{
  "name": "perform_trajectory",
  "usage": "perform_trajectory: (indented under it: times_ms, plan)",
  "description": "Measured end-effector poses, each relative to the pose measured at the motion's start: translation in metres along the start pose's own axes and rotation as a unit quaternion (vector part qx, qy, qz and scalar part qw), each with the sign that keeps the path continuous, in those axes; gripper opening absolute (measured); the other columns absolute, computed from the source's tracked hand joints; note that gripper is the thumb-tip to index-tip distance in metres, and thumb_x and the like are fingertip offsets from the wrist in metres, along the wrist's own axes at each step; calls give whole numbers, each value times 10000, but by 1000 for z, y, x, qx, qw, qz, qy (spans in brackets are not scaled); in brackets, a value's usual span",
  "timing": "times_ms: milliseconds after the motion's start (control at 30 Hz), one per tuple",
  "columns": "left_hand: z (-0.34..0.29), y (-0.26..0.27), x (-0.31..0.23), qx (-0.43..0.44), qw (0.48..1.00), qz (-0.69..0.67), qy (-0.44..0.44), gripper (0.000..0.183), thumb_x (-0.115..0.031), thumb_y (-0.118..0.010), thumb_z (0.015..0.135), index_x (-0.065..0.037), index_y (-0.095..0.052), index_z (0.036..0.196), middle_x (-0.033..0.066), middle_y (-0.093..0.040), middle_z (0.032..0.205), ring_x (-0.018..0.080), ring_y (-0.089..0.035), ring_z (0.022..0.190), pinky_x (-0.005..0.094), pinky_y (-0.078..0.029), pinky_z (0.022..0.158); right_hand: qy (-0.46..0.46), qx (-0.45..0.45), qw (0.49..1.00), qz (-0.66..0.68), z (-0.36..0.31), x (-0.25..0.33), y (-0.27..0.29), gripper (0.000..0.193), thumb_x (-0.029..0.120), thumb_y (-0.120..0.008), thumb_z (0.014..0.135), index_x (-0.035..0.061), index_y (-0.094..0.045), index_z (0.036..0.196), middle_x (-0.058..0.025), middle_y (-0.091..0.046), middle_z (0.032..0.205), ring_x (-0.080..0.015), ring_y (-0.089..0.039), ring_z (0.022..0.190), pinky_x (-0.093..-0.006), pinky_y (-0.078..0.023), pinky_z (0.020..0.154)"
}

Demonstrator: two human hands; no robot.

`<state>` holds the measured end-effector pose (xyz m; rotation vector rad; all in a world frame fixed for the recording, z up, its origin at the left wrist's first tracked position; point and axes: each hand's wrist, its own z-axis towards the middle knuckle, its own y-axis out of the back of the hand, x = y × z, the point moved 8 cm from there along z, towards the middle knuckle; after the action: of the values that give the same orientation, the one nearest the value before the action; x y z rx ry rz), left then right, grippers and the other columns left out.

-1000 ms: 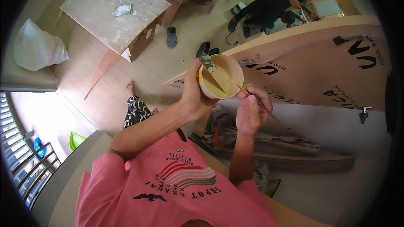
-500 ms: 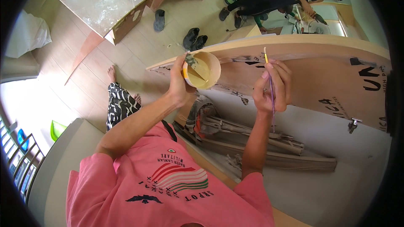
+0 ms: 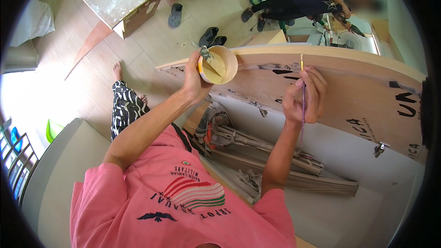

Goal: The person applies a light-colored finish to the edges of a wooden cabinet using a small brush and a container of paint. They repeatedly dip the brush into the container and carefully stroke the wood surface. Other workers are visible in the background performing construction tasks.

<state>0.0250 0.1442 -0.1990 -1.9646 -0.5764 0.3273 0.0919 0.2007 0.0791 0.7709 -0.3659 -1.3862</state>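
Round yellow plastic cup (image 3: 217, 64) of cream paste with a scraper (image 3: 207, 57) inside, gripped in my left hand (image 3: 195, 82), right hand (image 3: 302, 98) pinching a thin brush (image 3: 302, 87) against the plywood panel (image 3: 367, 96).

We cannot see the left hand's (image 3: 195, 82) palm, pressed behind the cup (image 3: 217, 64) it grips; the scraper (image 3: 210, 60) blade sinks into the cup's yellow paste; the right hand (image 3: 303, 95) covers the thin brush (image 3: 302, 93) mid-shaft; at one o'clock a co-worker's (image 3: 303, 2) face is blurred; at three o'clock the plywood panel (image 3: 349, 87) runs into the dark rim.
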Motion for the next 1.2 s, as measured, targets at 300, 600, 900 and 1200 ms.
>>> perform_trajectory:
  times_ms: [300,600,900,1200]
  plan:
    - [7,2,3,30,999,31,10,633,-502,-263,1011,-69,-492,1412,57,-510,1465,235,-505,1306,407,-384,1119,3,-4,1000,-3,0,-2,-2,182,-98,-598,807,-71,-673,972,-179,-661,901,-328,-683,851,-420,-603,769]
    - [10,1,3,33,999,-13,-8,419,-489,-438,981,-144,-616,1137,0,-645,1117,151,-620,1070,333,-501,916,16,20,1000,-8,-1,-1,-7,168,-91,-608,803,-72,-684,952,-180,-667,895,-327,-679,846,-450,-601,787]
    - [7,-3,2,47,999,-18,-9,427,-488,-424,981,-145,-617,1145,6,-644,1126,156,-614,1084,341,-489,939,11,11,1000,-5,-1,-1,-7,179,-92,-614,792,-69,-687,953,-170,-673,888,-323,-679,855,-461,-597,802]
    - [6,-2,1,34,999,-11,-12,419,-482,-422,983,-148,-619,1142,-2,-649,1126,151,-618,1080,336,-492,928,16,32,999,-10,-3,3,-12,202,-103,-620,778,-49,-694,958,-150,-678,898,-311,-680,869,-481,-570,848]
